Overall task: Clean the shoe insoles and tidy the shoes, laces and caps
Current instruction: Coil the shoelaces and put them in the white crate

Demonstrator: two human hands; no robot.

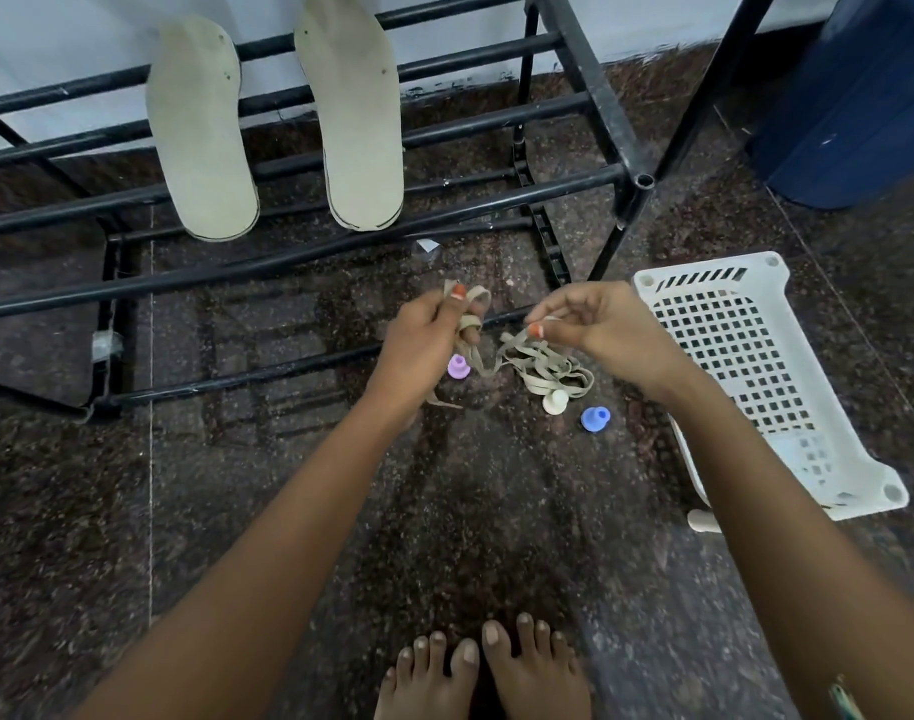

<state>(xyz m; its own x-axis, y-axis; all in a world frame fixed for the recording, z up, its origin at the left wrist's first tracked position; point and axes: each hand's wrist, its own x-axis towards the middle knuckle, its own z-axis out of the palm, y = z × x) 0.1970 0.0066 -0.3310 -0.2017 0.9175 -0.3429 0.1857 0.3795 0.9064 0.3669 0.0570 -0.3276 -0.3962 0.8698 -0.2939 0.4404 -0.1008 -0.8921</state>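
A beige shoelace (540,368) runs between both hands, and most of it lies in a tangled heap on the floor. My left hand (423,335) grips one end, with the lace wound around its fingers. My right hand (595,324) pinches another stretch of the lace between thumb and fingertip. Three small caps lie on the floor by the heap: a purple cap (458,366), a cream cap (555,402) and a blue cap (595,419). Two pale insoles (197,132) (353,116) lean on the bars of the black shoe rack (574,187).
A white perforated plastic basket (745,366) lies on the floor at the right, with a small cream object (701,521) beside its near corner. A dark blue bin (855,96) stands at the back right. My bare feet (486,667) stand on the dark speckled stone floor.
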